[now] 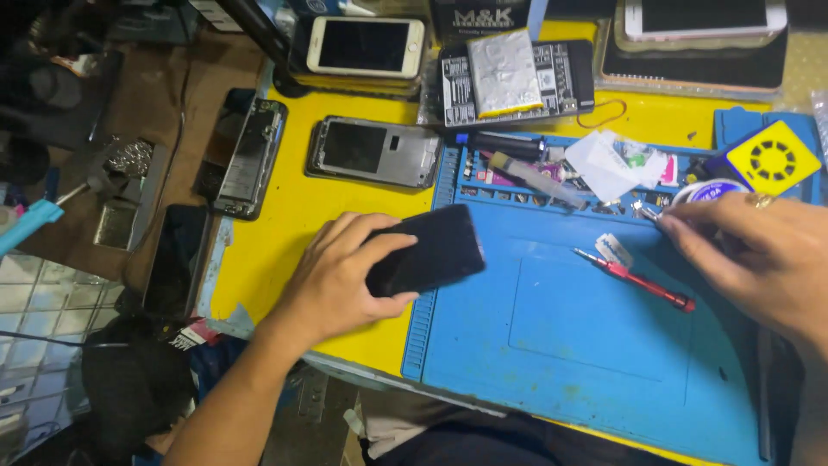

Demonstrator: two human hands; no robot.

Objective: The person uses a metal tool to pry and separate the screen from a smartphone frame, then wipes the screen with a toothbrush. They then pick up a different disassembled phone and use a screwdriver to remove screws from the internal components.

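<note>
- Gripping a black phone (pixel 427 252) with the left hand (pixel 341 276), fingers curled over its near end and thumb under the lower edge, so it's clamped tight on it
- phone sits tilted, dark side up, half over the yellow table (pixel 285 216) and half over the left edge of the blue mat (pixel 595 345)
- right hand (pixel 759 250) is over at the mat's upper right, fingertips pressed together pinching something small and metallic (pixel 649 213), too tiny and blurry to say what exactly
- there's a ring (pixel 761 200) on that hand
- red-handled screwdriver (pixel 642 280) lies on the mat just below and left of the right hand, not touched
- small razor blade (pixel 614 250) right by the screwdriver's tip end
- mat's top tray strip has a syringe-looking tube (pixel 530 175), a dark pen-like tool (pixel 500 143) and some crumpled white paper (pixel 617 164)
- yellow square gadget with a round vent (pixel 774 158) sits at the top right, a round white tin (pixel 711 190) just beside it
- bare phone frame (pixel 373 152) lies on the yellow table above the left hand, well apart from it
- another gutted phone body (pixel 250 160) further left at the table edge
- white phone (pixel 366 47) face up at the top, on a stack
- black board with a silver battery pack (pixel 504 73) on it next to that
</note>
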